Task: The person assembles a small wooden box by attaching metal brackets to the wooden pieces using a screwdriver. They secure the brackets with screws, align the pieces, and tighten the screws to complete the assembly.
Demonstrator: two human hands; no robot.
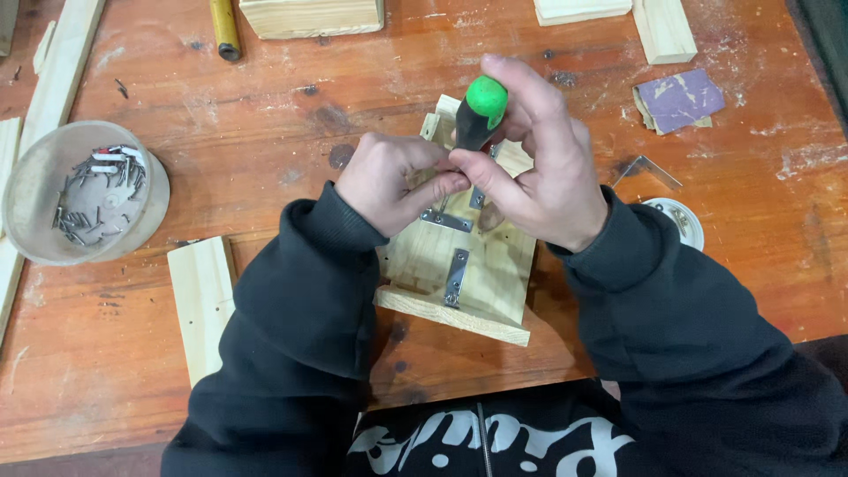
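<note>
Screwdriver [480, 112], green rubbery cap: right hand [539, 168] grips it; left hand [393, 181] pinched shut over pale wood panel [495, 265] w/ metal brackets.

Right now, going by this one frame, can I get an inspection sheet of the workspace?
Surface: worn reddish wooden table, dusty and stained.
Job's things: pale wood assembly with metal brackets; green-capped screwdriver upright over it.
Clutter: round bowl of screws, wood offcuts, purple sandpaper, loose angle bracket, small white lid.
Grippers: right hand grips the screwdriver; left hand pinches at its tip.
Cables: nothing seen.
Surroundings: dark sleeves, hooded top.
</note>
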